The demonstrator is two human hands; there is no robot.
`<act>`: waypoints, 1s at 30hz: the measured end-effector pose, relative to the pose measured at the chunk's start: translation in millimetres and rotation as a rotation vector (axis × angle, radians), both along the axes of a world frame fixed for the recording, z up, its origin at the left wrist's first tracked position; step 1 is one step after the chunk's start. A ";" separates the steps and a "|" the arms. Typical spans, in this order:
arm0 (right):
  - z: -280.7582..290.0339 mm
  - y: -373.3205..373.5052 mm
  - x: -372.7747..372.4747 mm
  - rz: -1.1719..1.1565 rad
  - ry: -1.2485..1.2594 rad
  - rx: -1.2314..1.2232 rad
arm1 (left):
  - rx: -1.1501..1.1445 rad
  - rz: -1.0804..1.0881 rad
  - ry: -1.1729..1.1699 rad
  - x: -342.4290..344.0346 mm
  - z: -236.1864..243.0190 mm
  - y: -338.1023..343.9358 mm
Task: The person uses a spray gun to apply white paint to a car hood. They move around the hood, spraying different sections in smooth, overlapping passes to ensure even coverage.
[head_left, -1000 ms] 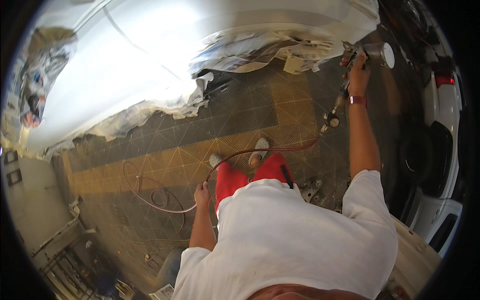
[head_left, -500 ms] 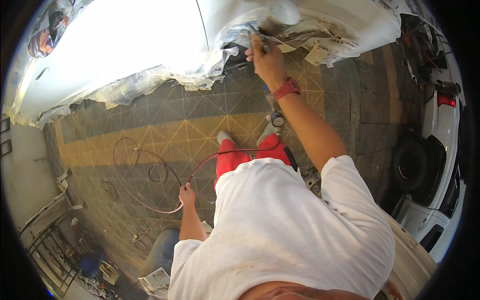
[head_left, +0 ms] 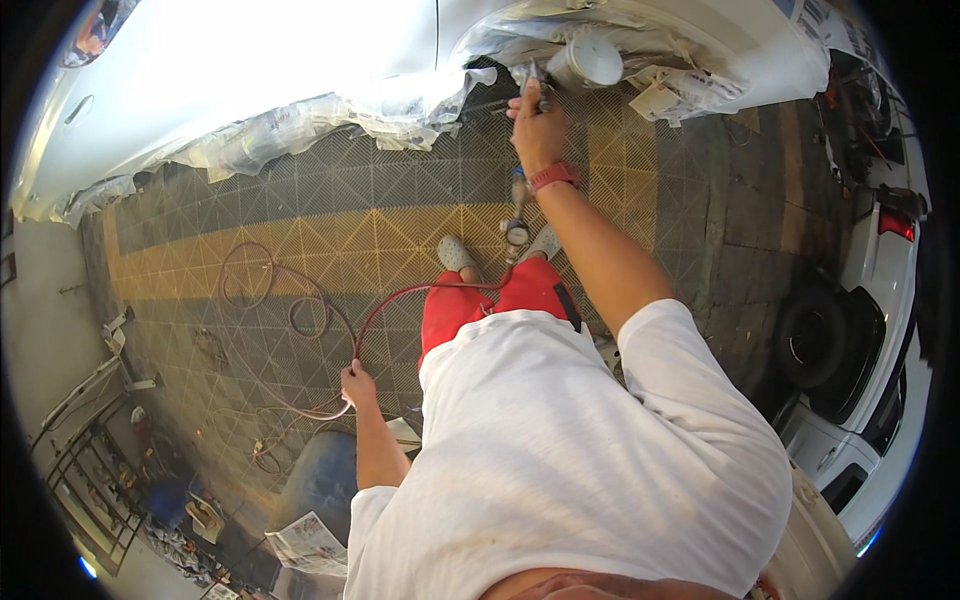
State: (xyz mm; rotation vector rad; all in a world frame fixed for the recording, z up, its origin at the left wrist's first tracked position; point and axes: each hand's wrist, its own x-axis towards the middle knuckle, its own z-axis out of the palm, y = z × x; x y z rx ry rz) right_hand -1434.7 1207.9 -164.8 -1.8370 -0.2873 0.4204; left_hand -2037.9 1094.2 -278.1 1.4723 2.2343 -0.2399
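Observation:
My right hand (head_left: 537, 122) is stretched forward and gripped around a spray gun (head_left: 548, 88) with a white cup (head_left: 586, 62) on top. The gun points at a white car body (head_left: 250, 70) draped with plastic sheet and paper masking (head_left: 400, 105). A small gauge (head_left: 516, 232) hangs under the gun. From it a red air hose (head_left: 400, 296) runs back to my left hand (head_left: 357, 383), which is closed around the hose low at my left side. I wear a white shirt, red shorts and a red wristband.
The floor is grey grid tile with a yellow strip (head_left: 330, 250). Loops of hose (head_left: 270, 300) lie on it at the left. A metal rack (head_left: 90, 470) stands lower left, a blue drum (head_left: 320, 480) and newspaper (head_left: 310, 545) behind me. Another white car with a tyre (head_left: 830, 350) stands right.
My view has swung left along the car. My right hand with the spray gun has moved from the right toward the centre top. The left hand keeps hold of the hose.

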 end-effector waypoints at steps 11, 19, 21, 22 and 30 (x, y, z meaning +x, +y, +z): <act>33.7 45.9 -31.7 0.372 0.135 0.200 | -0.086 -0.010 -0.010 -28.0 -4.4 -13.3; 42.2 -41.4 52.0 0.011 0.084 -0.011 | -0.140 -0.114 -0.123 29.6 -36.6 -7.1; 53.2 -61.8 59.9 -0.043 -0.046 -0.022 | -0.154 -0.141 -0.133 40.4 -35.0 -0.8; 61.1 -66.7 59.9 -0.074 -0.114 -0.028 | -0.158 -0.140 -0.131 48.3 -30.5 4.3; 95.6 -5.3 6.2 0.164 0.002 0.109 | -0.163 -0.131 -0.084 37.5 -25.8 20.9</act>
